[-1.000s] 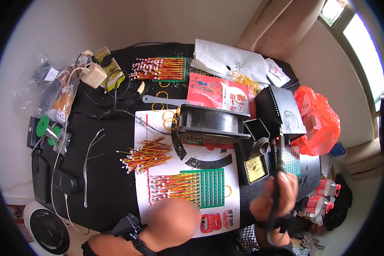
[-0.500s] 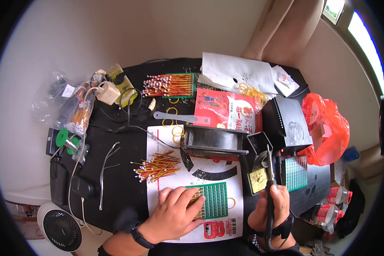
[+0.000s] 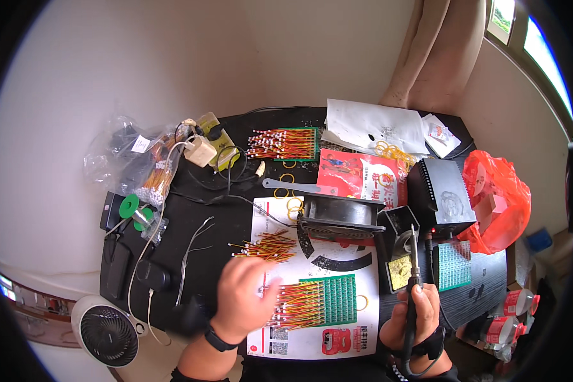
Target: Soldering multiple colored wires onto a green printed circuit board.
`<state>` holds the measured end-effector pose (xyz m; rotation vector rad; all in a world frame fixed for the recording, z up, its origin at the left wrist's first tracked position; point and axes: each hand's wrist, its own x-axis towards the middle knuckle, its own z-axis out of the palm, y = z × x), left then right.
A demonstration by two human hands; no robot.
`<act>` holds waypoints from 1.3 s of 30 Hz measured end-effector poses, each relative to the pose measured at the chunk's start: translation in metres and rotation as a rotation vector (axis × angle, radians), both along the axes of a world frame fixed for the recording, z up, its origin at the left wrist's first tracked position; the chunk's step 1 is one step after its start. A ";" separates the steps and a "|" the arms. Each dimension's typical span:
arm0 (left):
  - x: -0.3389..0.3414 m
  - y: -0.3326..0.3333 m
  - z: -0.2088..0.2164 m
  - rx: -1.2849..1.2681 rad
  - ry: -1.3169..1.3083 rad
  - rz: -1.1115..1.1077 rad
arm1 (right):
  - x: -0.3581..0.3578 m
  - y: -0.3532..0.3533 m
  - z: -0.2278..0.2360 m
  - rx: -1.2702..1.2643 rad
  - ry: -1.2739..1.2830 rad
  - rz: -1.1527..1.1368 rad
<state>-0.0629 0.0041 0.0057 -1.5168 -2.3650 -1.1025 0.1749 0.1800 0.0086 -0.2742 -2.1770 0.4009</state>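
A green circuit board panel (image 3: pixel 340 299) lies on a white printed sheet (image 3: pixel 286 347), its left part covered by rows of red and yellow wires (image 3: pixel 299 304) with white ends. My left hand (image 3: pixel 243 299) hovers at the left ends of these wires, its fingers smeared by motion. Just beyond it is a loose heap of similar wires (image 3: pixel 267 247). To the right of the board, my right hand (image 3: pixel 420 313) grips a soldering iron (image 3: pixel 414 279), tip pointing up and away from me, beside the iron stand's yellow sponge (image 3: pixel 400 273).
A black fan (image 3: pixel 340 213) stands beyond the board, with a black box-shaped unit (image 3: pixel 442 197) to its right. Another green panel (image 3: pixel 454 264) lies at right; a wired board (image 3: pixel 283 144) lies at the back. Solder spools (image 3: pixel 129 206), cables and a red bag (image 3: pixel 500 204) flank the table.
My left hand has come off the board and moved left, uncovering the wires on it. The whole view has shifted; my right hand still holds the soldering iron.
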 end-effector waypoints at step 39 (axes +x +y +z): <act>0.166 -0.341 -0.187 -0.640 -0.945 0.085 | 0.016 -0.008 0.006 -0.175 0.140 -0.091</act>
